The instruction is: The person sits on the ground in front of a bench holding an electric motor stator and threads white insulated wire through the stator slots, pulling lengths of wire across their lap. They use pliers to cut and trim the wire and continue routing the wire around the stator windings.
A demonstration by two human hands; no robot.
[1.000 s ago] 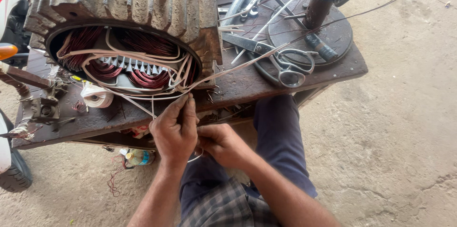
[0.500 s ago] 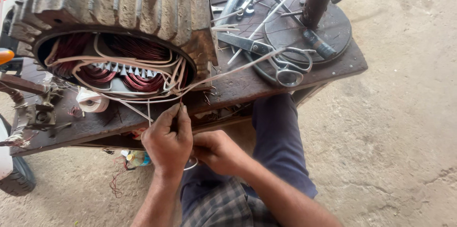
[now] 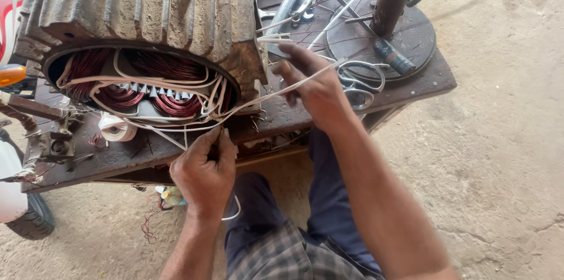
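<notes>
White sleeving [image 3: 276, 89] stretches from right hand [image 3: 320, 89]; left hand [image 3: 204, 171] pinches its end.

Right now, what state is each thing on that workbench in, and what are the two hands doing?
Motor stator: lying on its side, open end facing the camera, copper windings exposed.
White sleeved wires: loose, trailing out of the opening.
Left hand: pinching white wires at the bench edge.
Right hand: raised, a white wire running taut across it.
Scissors: lying on the bench, unheld.
Tape roll: lying by the stator.
</notes>
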